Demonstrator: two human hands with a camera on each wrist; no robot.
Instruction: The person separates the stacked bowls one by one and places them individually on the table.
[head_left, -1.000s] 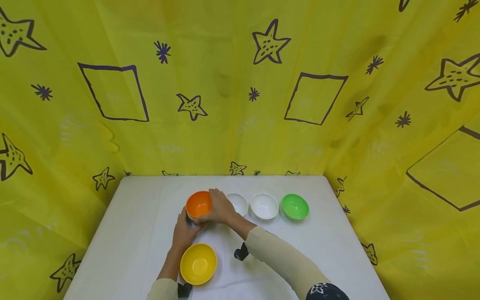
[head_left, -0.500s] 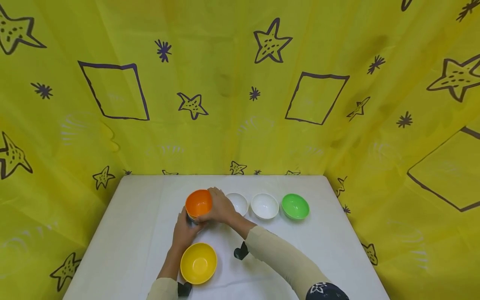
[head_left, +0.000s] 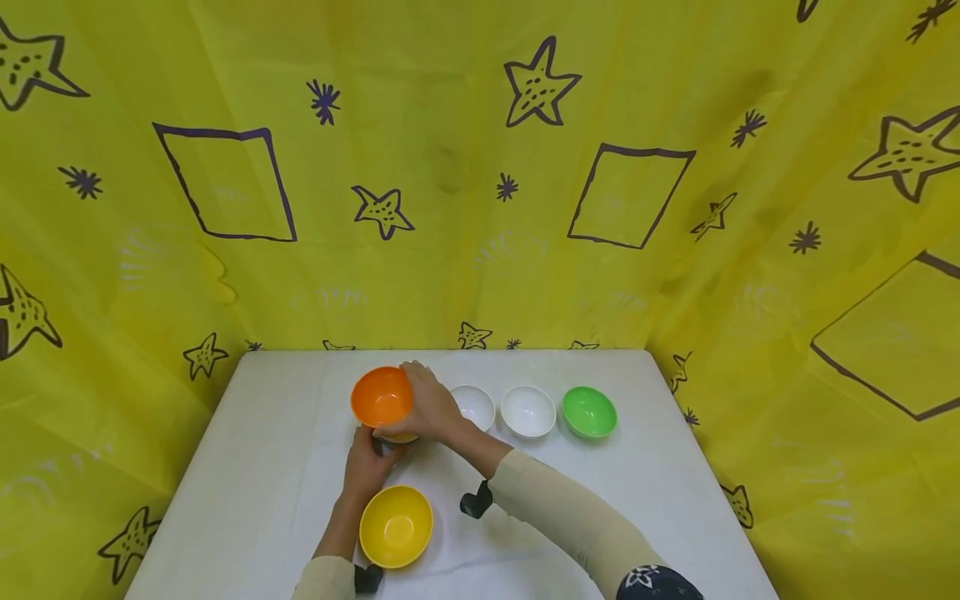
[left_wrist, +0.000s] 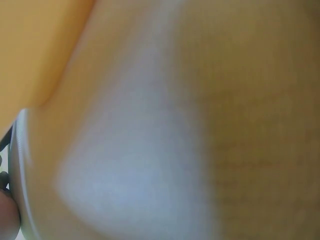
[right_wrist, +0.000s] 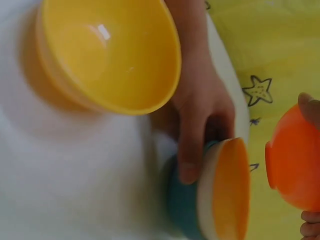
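The orange bowl in the right hand looks like smooth, glossy plastic; so does the yellow bowl near the left hand; right of the hands, 2 white bowls and 1 green bowl shine; beneath, matt, creased cloth.

Orange bowl near stacked bowls

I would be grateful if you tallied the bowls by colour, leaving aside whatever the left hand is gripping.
Orange bowl, held in the right hand: 1
Yellow bowl: 1
White bowls: 2
Green bowl: 1
Total: 5
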